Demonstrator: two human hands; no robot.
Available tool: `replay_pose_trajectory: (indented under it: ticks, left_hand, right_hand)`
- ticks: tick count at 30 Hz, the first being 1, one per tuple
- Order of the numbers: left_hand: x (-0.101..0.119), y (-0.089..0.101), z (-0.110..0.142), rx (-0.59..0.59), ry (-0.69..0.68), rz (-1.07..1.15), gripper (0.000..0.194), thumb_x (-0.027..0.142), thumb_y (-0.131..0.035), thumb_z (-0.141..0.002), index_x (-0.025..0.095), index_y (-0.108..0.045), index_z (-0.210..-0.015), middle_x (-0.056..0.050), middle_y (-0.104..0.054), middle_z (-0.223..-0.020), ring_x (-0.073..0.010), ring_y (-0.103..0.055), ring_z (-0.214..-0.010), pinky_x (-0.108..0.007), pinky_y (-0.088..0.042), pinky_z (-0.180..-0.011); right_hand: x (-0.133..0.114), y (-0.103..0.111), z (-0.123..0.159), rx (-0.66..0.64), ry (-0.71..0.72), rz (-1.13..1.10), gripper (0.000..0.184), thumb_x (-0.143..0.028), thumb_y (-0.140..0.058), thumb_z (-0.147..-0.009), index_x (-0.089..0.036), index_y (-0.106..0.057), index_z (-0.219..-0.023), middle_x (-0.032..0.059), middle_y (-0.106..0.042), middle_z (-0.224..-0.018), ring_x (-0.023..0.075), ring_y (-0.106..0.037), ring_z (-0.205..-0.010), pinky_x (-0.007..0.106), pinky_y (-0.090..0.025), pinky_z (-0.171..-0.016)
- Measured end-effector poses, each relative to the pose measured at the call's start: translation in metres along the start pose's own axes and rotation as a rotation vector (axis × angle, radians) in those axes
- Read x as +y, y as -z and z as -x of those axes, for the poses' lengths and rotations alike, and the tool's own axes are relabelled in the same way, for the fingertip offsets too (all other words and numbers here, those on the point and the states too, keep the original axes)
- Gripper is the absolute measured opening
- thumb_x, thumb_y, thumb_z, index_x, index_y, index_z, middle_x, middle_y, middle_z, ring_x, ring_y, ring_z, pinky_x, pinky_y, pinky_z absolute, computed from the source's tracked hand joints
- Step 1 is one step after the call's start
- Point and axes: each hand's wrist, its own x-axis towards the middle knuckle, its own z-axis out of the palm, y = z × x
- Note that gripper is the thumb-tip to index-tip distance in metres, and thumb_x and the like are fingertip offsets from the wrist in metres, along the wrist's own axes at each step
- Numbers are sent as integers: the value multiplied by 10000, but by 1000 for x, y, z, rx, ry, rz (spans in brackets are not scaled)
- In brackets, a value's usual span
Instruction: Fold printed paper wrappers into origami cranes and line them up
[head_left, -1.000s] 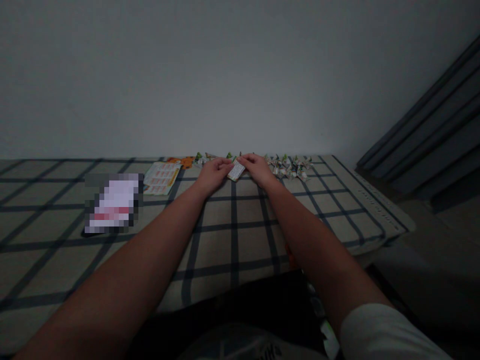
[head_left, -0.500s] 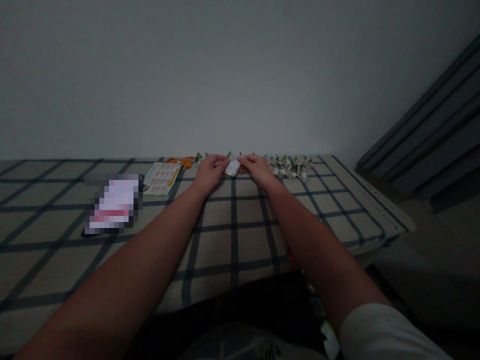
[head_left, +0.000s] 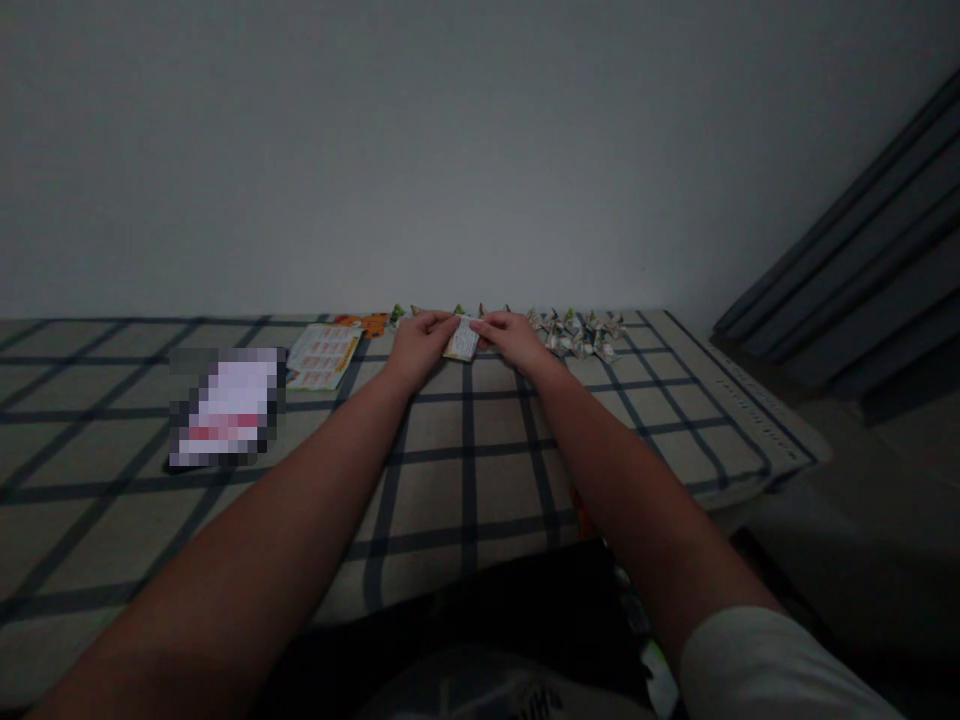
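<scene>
Between my two hands is a small printed piece of paper (head_left: 463, 341), whitish with dark lines of text and a yellowish lower edge. My left hand (head_left: 422, 343) pinches its left side with thumb and fingers. On the right side, my right hand (head_left: 513, 338) grips it the same way, thumb on top. Just beyond and to the right of my right hand lie several small folded paper shapes (head_left: 581, 336) with pointed corners, white and green. A few more tips of such shapes show behind my hands, partly hidden.
A printed sheet or booklet (head_left: 324, 357) lies left of my hands, with an orange patterned piece (head_left: 373, 324) behind it. Nearer on the left is a phone-like slab (head_left: 229, 405), its face pixelated. A checked cloth (head_left: 465, 490) covers the surface, which meets a plain wall (head_left: 465, 150).
The small paper has tipped flatter and come slightly nearer to me. My right thumb has shifted a little left across it. Both arms stay nearly in place.
</scene>
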Motion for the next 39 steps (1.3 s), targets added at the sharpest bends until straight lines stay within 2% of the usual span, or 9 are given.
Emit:
replay_pose_trajectory:
  ticks: [9,15,19,22,26,30,33,36,39]
  left_hand:
    - [-2,3,-2,50,-29,-30,402,502,-668,-804,147,-783,-954,-85,-767,-909,-221,-676,-860,-326,-527,-793]
    - [2,1,1,2,-59,-80,398,498,-650,-817,162,-800,-968,-68,-772,-926,-232,-674,-888,-329,-522,-812]
    - [4,2,2,31,-47,-50,399,488,-653,-820,149,-798,-972,-68,-769,-907,-217,-668,-846,-317,-520,-787]
    - [2,3,1,63,-41,-39,396,487,-661,-817,142,-795,-958,-71,-766,-893,-213,-665,-832,-316,-524,-774]
    - [-4,0,-3,64,-8,19,415,498,-702,-783,145,-792,-983,-73,-764,-889,-207,-668,-817,-319,-535,-759]
    - [-3,-3,-1,-21,108,167,429,502,-746,-747,147,-781,-986,-73,-755,-899,-194,-669,-786,-322,-566,-708]
    - [-1,-5,1,-73,164,208,376,454,-792,-701,140,-763,-905,-72,-745,-902,-194,-670,-791,-331,-588,-689]
    - [-1,-4,1,-51,136,184,325,424,-783,-712,136,-749,-858,-65,-739,-866,-189,-671,-773,-335,-597,-701]
    - [-1,-3,0,-4,88,161,292,404,-760,-742,142,-755,-870,-61,-743,-849,-192,-677,-762,-340,-597,-707]
  right_hand:
    - [-11,-5,0,53,-138,-212,141,-309,-732,-829,-175,-701,-801,18,-712,-764,116,-649,-704,261,-571,-741]
    - [-9,-3,-2,118,-104,-190,152,-222,-676,-838,-182,-615,-704,-24,-640,-670,103,-616,-652,234,-546,-706]
    - [-7,-7,0,11,-140,-285,126,-279,-663,-866,-190,-622,-786,-22,-660,-707,107,-627,-644,244,-553,-675]
    - [-9,-9,2,-52,-147,-261,155,-303,-723,-834,-182,-632,-800,-12,-676,-729,102,-632,-658,241,-559,-692]
    - [-12,-6,3,5,-113,-141,240,-295,-751,-814,-181,-570,-705,-32,-625,-636,91,-591,-597,229,-539,-662]
    - [-7,-2,-2,60,-86,-104,247,-315,-736,-827,-198,-551,-714,-39,-612,-623,102,-585,-585,230,-524,-639]
    - [-6,-1,-4,103,-94,-109,224,-299,-737,-827,-201,-560,-732,-35,-619,-646,112,-600,-606,243,-525,-659]
    - [-7,-3,-3,112,-102,-148,157,-288,-724,-836,-191,-611,-783,-20,-645,-689,118,-616,-631,262,-538,-689]
    - [-6,-5,-2,42,-113,-206,156,-334,-706,-853,-186,-656,-852,-2,-670,-741,119,-630,-648,277,-557,-701]
